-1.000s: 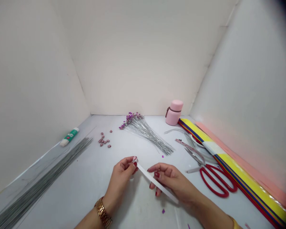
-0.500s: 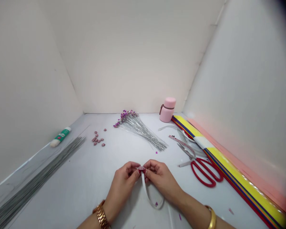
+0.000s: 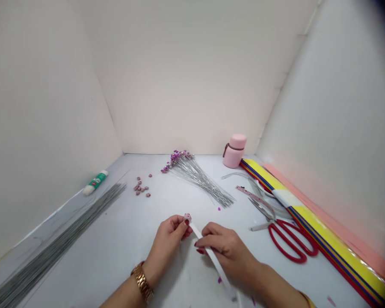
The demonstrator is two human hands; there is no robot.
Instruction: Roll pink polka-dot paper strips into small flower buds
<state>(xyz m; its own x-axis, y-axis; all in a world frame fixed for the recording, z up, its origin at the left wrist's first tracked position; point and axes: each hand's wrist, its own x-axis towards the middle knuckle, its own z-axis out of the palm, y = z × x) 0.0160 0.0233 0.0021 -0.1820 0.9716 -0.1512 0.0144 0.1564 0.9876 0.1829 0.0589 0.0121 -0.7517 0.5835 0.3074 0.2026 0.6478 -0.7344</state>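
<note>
My left hand (image 3: 170, 237) pinches a small pink-and-white folded knot (image 3: 188, 217) between thumb and finger at the end of a paper strip (image 3: 218, 268). From that knot the white strip slants down to the right, its far end hanging low near the table. My right hand (image 3: 226, 248) is closed at the middle of this strip, fingertips curled around it. Beyond the hands, several small pinkish folded paper stars (image 3: 142, 188) lie on the table. A bunch of silver wire stems (image 3: 205, 182) with purple tips (image 3: 176, 159) lies further back.
Red-handled scissors (image 3: 291, 239) and loose strips (image 3: 255, 196) lie at right, beside a long pack of coloured paper (image 3: 327, 239). A pink bottle (image 3: 235, 152) stands at the back. At left are grey wires (image 3: 67, 235) and a green-and-white glue stick (image 3: 95, 183).
My right hand has left the folded knot and moved down and right along the strip. The strip's loop is now drawn out straighter. My left hand keeps the knot; the view has shifted slightly left.
</note>
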